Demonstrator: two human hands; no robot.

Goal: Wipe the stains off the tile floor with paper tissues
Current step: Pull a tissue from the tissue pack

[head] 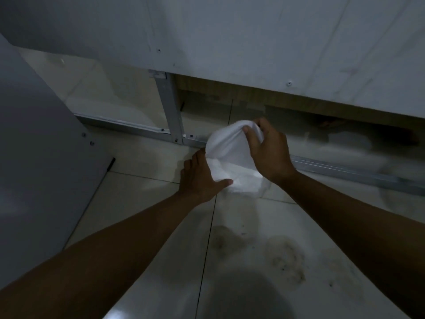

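Brownish stains (285,259) blotch the tile floor (161,226) nearest the viewer, uncovered. Beyond them, both hands hold a white paper tissue (230,157) above the tiles: left hand (200,178) grips its lower edge, right hand (266,148) pinches the top, near the metal frame rail (345,168).

Floor (142,203) is glossy pale tile, smooth enough to throw back light, with thin dark grout lines. Nearer the camera than the tissue (230,162) the shine is broken by dull brownish stains (285,259), kinda gritty looking. Tissue itself is soft white paper, matt and creased. Just behind it a rail (128,125) and post (170,107) look like brushed grey metal with screws. Panel (253,38) above is flat matt grey, and a wood-grain strip (287,97) shows under it.
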